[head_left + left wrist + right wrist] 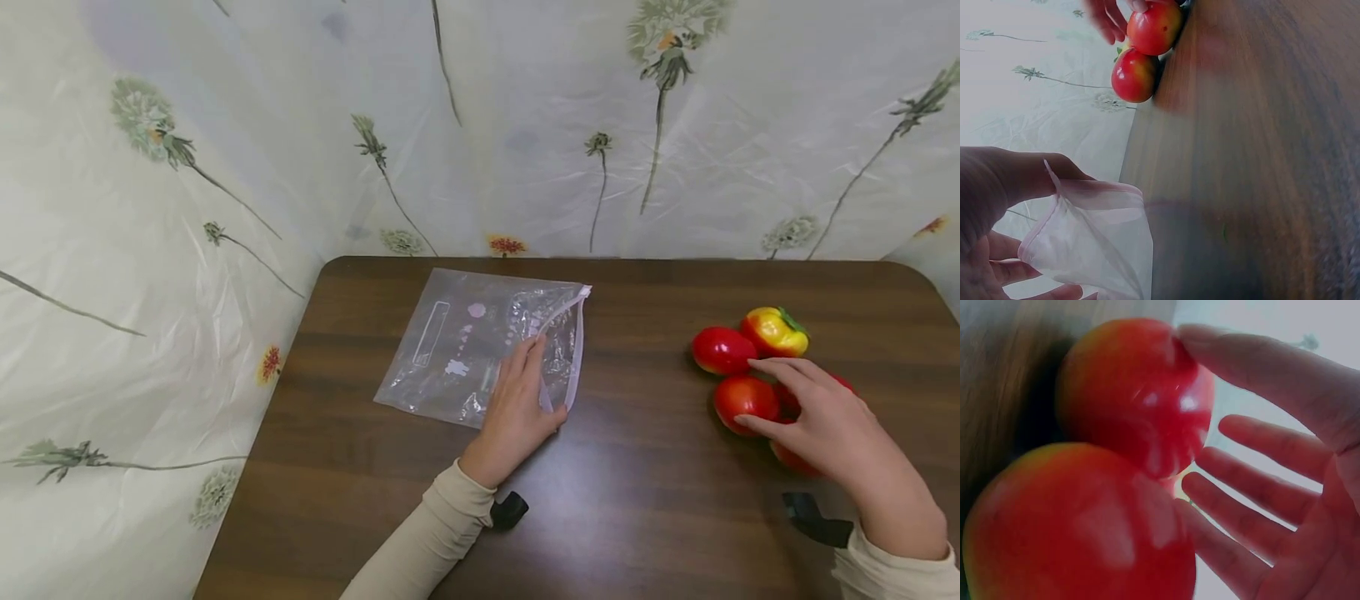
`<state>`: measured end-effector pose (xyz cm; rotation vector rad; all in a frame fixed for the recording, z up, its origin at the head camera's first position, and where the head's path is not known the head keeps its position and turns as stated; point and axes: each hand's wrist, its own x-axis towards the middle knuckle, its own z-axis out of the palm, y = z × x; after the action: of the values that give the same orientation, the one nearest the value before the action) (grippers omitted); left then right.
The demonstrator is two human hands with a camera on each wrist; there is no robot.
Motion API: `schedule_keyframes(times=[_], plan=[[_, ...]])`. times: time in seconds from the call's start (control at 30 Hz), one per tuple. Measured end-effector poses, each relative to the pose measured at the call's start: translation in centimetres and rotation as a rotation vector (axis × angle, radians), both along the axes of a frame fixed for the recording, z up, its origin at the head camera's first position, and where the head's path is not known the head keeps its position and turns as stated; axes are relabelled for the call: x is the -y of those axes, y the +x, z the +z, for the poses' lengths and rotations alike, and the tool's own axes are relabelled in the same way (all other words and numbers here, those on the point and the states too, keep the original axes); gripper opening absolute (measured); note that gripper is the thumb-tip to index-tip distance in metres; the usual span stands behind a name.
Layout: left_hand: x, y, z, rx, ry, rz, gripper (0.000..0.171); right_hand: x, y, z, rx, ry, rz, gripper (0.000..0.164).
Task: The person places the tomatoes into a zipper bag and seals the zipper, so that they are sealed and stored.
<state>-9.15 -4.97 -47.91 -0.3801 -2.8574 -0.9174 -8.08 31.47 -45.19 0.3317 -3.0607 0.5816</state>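
A clear zip bag [450,350] with pink and white prints lies flat, its zip mouth partly parted toward the right. My left hand [517,412] rests at that mouth, thumb and fingers spread apart; in the left wrist view the bag's lip [1094,231] passes between them. Over a cluster of shiny red fruit hovers my right hand [832,417], thumb tip touching or very near a round tomato-like fruit [746,403], fingers extended. Beside it sit an oval red fruit [722,350] and a yellow-red fruit with a green leaf [777,332]. More red fruit is partly hidden beneath the hand.
The brown wooden table [637,500] has rounded far corners. A white curtain [510,150] with dandelion prints hangs behind it and along the left side. Black straps [817,521] show at both wrists.
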Motion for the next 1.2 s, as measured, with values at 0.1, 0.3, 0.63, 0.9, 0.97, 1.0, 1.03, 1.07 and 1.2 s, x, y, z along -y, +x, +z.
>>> schedule_keyframes(times=[0.1,0.3,0.63,0.9,0.97,1.0,1.03,1.07,1.2], plan=[[0.1,-0.1,-0.1,0.007,0.007,0.005,0.103,-0.1,-0.2,-0.1,0.01,-0.001,0.004,0.076],[0.1,-0.1,-0.1,0.009,0.017,0.013,0.102,-0.5,-0.7,-0.3,0.057,-0.009,0.039,0.073],[-0.2,-0.1,0.0,0.022,0.02,0.008,0.102,-0.7,-0.4,-0.4,0.059,-0.026,0.055,0.071],[-0.2,0.1,0.2,0.021,0.008,0.006,0.102,-0.5,-0.4,-0.6,0.084,-0.198,0.059,0.067],[-0.2,0.1,0.2,0.02,0.01,0.004,0.102,-0.3,-0.4,-0.8,0.071,-0.259,0.062,0.067],[-0.1,0.1,0.2,0.019,0.01,0.004,0.102,-0.1,-0.4,-1.0,0.065,-0.288,0.064,0.066],[-0.1,0.1,0.2,0.018,0.011,0.003,0.102,0.0,-0.4,-1.1,0.056,-0.314,0.063,0.066],[-0.1,0.1,0.2,0.018,0.01,0.003,0.101,0.3,-0.4,-1.2,0.05,-0.335,0.062,0.065],[-0.2,0.1,0.1,0.018,0.011,0.002,0.101,1.5,-0.3,-1.5,0.048,-0.438,0.058,0.065]])
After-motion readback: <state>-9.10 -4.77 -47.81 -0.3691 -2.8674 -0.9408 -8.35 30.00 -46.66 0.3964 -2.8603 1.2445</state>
